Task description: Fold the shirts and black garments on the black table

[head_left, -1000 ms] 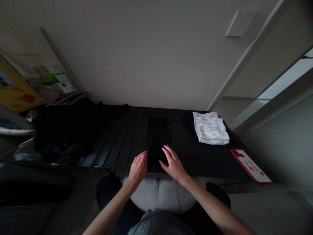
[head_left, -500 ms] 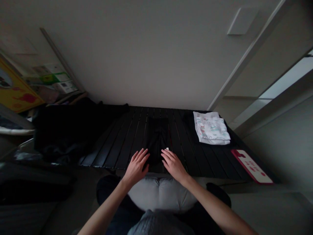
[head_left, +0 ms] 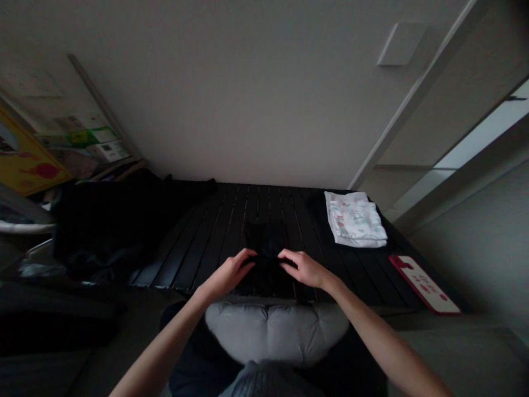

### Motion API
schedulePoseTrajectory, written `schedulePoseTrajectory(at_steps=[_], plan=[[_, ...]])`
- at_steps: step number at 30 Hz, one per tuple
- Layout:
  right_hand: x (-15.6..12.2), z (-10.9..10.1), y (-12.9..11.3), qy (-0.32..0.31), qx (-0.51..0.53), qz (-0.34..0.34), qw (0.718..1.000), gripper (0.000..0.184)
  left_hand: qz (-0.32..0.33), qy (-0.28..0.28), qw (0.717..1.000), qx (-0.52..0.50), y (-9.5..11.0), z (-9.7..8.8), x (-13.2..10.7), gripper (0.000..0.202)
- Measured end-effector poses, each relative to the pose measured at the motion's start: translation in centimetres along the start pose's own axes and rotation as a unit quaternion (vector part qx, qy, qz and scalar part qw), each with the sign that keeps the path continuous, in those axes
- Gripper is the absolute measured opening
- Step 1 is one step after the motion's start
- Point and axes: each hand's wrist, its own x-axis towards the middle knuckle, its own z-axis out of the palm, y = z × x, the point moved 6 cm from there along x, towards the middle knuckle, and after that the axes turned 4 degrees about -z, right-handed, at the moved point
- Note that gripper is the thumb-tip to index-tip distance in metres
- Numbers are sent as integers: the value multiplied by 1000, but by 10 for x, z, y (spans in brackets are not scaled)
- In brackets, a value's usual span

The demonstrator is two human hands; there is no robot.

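Pinching the black cloth (head_left: 265,237) at either side, left hand (head_left: 231,273) and right hand (head_left: 306,269) hold it near the front edge of the black slatted table (head_left: 206,248); level grips and even tension should limit creases. It's matte, soft-looking; plump grey cushion (head_left: 276,333) this side, squarish folded white printed cloth (head_left: 356,220) off right.

A hand could slide over the bare strips of the black table (head_left: 206,237), between the big dark pile (head_left: 111,220) at its left end and the small black cloth (head_left: 265,237) near the middle. There is another gap between that cloth and the white folded cloth (head_left: 356,219) by the right edge. The wall (head_left: 248,110) blocks the back edge. A red and white board (head_left: 432,289) fills the front right corner.
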Motion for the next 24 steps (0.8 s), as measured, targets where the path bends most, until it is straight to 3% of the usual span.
schedulePoseTrajectory(at_steps=[2, 5, 9, 11, 14, 17, 20, 24], plan=[[21, -17, 13, 40, 19, 11, 999, 18, -18, 33, 998, -46, -5, -12, 30, 33], [61, -34, 42, 110, -7, 45, 993, 20, -85, 74, 989, -96, -29, -24, 85, 36], [95, -36, 77, 201, -91, 142, 965, 35, -179, 199, 961, -73, -60, -38, 131, 34], [96, -27, 85, 220, -149, 193, 945, 50, -195, 234, 950, -63, -64, -35, 132, 40], [85, -7, 87, 222, -203, 251, 920, 60, -131, 267, 954, 38, -52, -18, 115, 47], [70, 6, 84, 233, -215, 306, 898, 62, -49, 222, 952, 205, -38, 16, 95, 46], [59, 10, 74, 248, -218, 305, 894, 65, -82, 185, 942, 267, -43, 38, 83, 41], [50, 13, 62, 238, -247, 254, 904, 58, -138, 245, 925, 254, -49, 31, 83, 48]])
